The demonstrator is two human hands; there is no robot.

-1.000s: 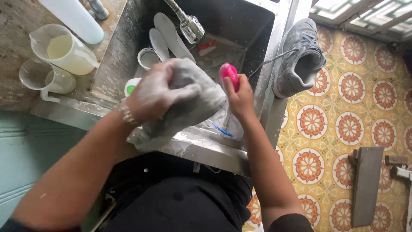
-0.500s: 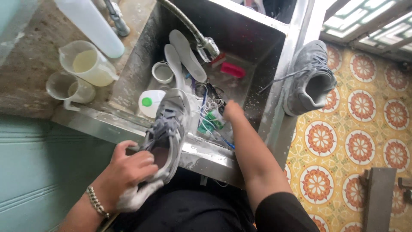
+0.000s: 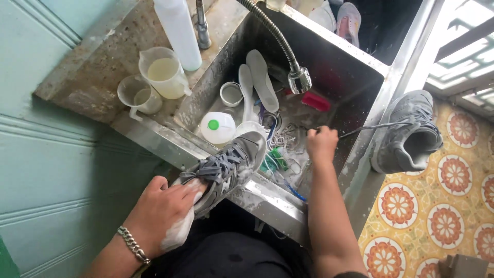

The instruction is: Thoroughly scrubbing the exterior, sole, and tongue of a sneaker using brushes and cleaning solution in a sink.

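Note:
My left hand (image 3: 164, 211), soapy and wearing a chain bracelet, grips the heel of a grey laced sneaker (image 3: 229, 167). The sneaker lies tilted across the front rim of the steel sink (image 3: 267, 198), toe pointing into the basin. My right hand (image 3: 321, 144) reaches down into the sink with its fingers curled; what is inside them is hidden. A grey lace (image 3: 370, 127) runs from that hand to a second grey sneaker (image 3: 406, 134) perched on the sink's right rim. A pink brush (image 3: 315, 101) lies loose in the basin under the faucet head (image 3: 299, 80).
In the basin lie two insoles (image 3: 262, 85), a small cup (image 3: 231, 93), a white jug with a green cap (image 3: 217, 127), loose laces (image 3: 283, 136) and a green brush (image 3: 275, 159). Two measuring jugs (image 3: 162, 72) and a tall white bottle (image 3: 177, 31) stand on the counter. Patterned floor tiles (image 3: 447, 206) are at right.
My left hand brought the sneaker down from in front of me onto the sink's front rim. My right hand let go of the pink brush and dropped lower into the basin.

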